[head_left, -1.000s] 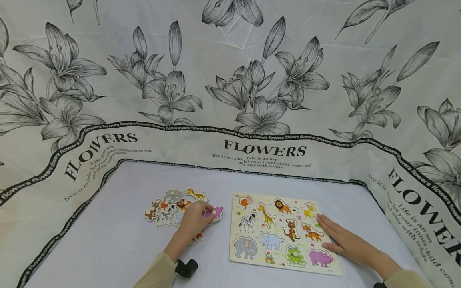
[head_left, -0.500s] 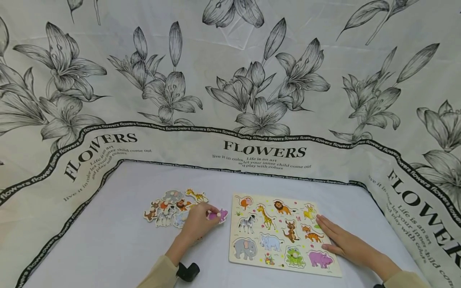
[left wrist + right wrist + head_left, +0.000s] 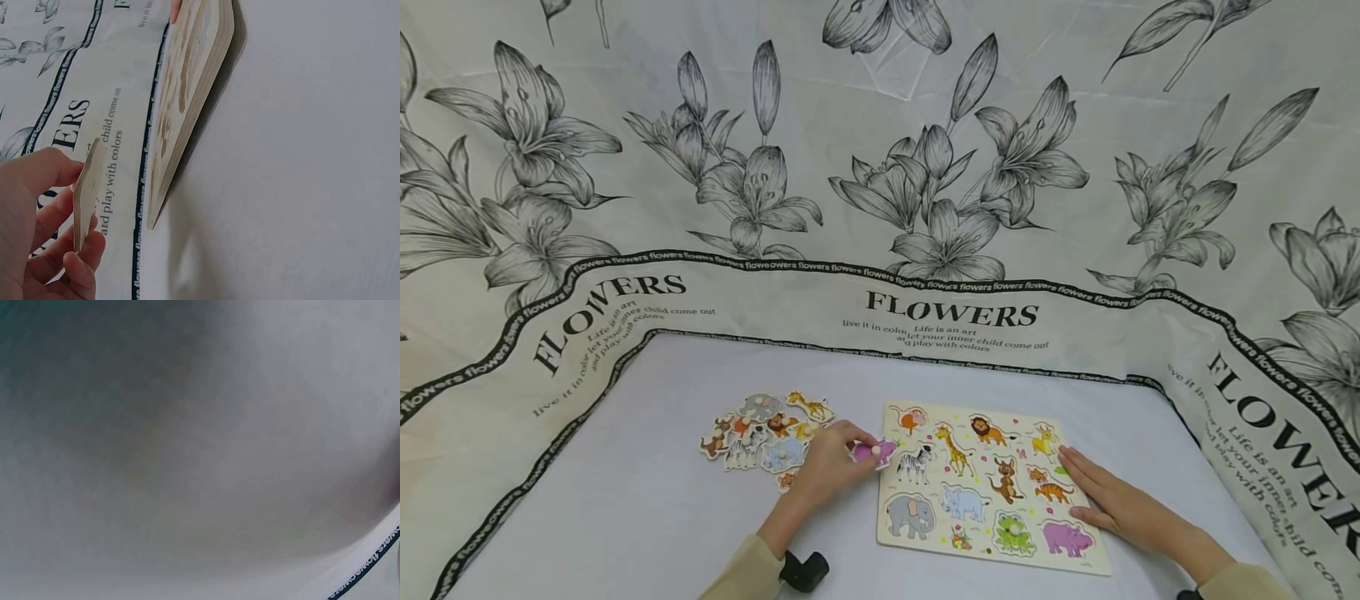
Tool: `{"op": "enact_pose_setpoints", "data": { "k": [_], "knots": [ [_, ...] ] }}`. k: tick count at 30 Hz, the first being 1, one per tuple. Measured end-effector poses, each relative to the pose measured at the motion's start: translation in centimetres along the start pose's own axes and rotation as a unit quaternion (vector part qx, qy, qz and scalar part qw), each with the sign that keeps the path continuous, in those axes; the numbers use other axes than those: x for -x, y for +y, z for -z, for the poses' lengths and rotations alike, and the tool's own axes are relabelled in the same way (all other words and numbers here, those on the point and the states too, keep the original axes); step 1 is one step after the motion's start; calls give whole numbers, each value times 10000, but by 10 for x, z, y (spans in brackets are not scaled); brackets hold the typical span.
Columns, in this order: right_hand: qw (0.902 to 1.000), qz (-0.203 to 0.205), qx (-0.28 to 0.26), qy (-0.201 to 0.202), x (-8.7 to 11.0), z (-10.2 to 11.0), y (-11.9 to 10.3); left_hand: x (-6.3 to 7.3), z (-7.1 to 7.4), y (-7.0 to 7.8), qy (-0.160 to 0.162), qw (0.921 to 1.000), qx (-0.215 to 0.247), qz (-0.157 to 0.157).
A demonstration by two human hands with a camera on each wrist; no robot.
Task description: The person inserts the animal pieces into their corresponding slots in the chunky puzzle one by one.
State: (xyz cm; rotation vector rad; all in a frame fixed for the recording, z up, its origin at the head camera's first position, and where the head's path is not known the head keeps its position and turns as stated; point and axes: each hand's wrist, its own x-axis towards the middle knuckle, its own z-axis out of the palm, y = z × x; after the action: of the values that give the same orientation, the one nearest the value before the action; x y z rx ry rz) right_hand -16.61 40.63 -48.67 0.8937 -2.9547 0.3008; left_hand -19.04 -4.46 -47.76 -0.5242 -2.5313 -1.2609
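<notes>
My left hand (image 3: 827, 458) pinches a purple hippo puzzle piece (image 3: 886, 452) by its small knob. That piece hovers at the left edge of the wooden animal puzzle board (image 3: 985, 508), near the zebra slot. In the left wrist view the thin piece (image 3: 87, 194) stands on edge between thumb and fingers, plain underside showing, apart from the board (image 3: 197, 94). A frog piece (image 3: 1015, 533) with a knob sits in the board's bottom row. My right hand (image 3: 1112, 504) rests with extended fingers on the board's right edge. The right wrist view is mostly blurred cloth.
A loose pile of animal pieces lies left of the board, including an elephant (image 3: 761, 407), a giraffe (image 3: 808, 405), a zebra (image 3: 745, 449) and a rhino (image 3: 783, 455). White cloth (image 3: 647, 483) covers the table. A flower-printed curtain (image 3: 955, 208) rises behind it.
My left hand has carried the hippo piece rightward from the pile to the board's left edge, uncovering the rhino and other pieces. My right hand stays on the board.
</notes>
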Motion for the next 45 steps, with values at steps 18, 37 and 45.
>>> {"op": "enact_pose_setpoints", "data": {
  "k": [18, 37, 45],
  "knots": [
    [9998, 178, -23, 98, -1, -2, 4, 1, -28, 16, -240, 9980, 290, -515],
    [9999, 136, -91, 55, -1, -3, 5, 2, -57, 43, -629, 9949, 306, -725],
    [9996, 228, 73, 131, -2, 2, 2, 2, -66, 53, -772, 9936, 258, -780]
  ]
}}
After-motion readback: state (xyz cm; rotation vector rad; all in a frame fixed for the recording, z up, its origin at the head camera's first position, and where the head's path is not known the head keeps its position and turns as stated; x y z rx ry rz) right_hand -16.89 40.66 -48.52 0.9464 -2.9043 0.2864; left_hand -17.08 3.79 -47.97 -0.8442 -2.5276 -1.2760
